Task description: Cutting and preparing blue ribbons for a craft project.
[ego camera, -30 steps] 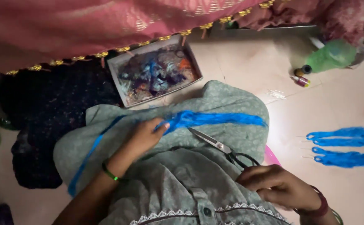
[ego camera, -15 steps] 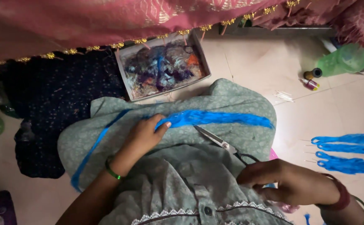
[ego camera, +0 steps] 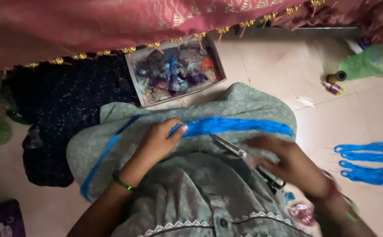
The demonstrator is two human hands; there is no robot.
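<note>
A bundle of bright blue threads (ego camera: 235,127) lies across my knee, which is covered in grey-green patterned cloth (ego camera: 253,103). My left hand (ego camera: 158,142), with a green bangle on the wrist, pinches the blue threads near their left end. A thin blue strand (ego camera: 101,158) trails down to the left. Silver scissors with black handles (ego camera: 231,148) lie on the cloth just below the threads. My right hand (ego camera: 290,164), blurred, hovers over the scissors' handles; whether it grips them is unclear.
An open box of mixed coloured threads (ego camera: 176,72) sits on the floor ahead. Two blue thread bundles (ego camera: 369,162) lie at right. A green bottle (ego camera: 371,61) and small thread spools (ego camera: 335,83) stand at upper right. Dark fabric (ego camera: 64,109) lies left, pink gold-trimmed cloth (ego camera: 112,26) above.
My right hand has moved up and left from my lap to the scissors' handles. My left hand stays on the blue threads. The camera has shifted slightly.
</note>
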